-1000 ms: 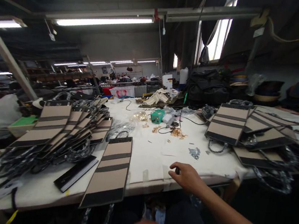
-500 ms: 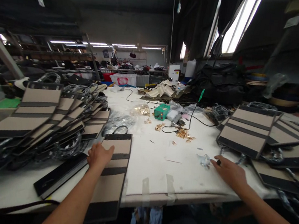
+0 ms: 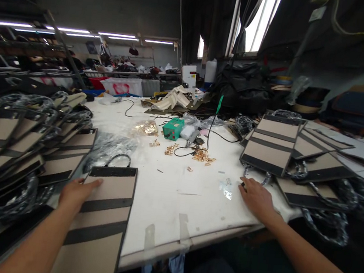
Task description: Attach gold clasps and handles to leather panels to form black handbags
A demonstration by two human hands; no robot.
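My left hand (image 3: 77, 192) grips the left edge of a beige and black striped bag panel (image 3: 106, 215), thumb on its face and fingers partly hidden behind it. The panel has a dark looped handle (image 3: 118, 159) at its top and slants over the near table edge. On the right, my right hand (image 3: 257, 199) rests low over the table with its fingers curled around a small dark thing (image 3: 243, 185), too small to name. Just left of those fingers lies a clear plastic scrap (image 3: 226, 190) with small pieces on it.
Stacks of similar striped bag panels lie left (image 3: 63, 157) and right (image 3: 269, 140), their handles wrapped in plastic. Midtable on the white surface (image 3: 157, 204) are a green box (image 3: 172, 128) with a black cord, loose gold-coloured metal parts (image 3: 203, 156) and a bag of them (image 3: 146, 127).
The view has turned right, so the table things sit further left in the picture. The left hand still holds the panel, which now shows larger and nearer. The right hand stays beside the plastic scrap.
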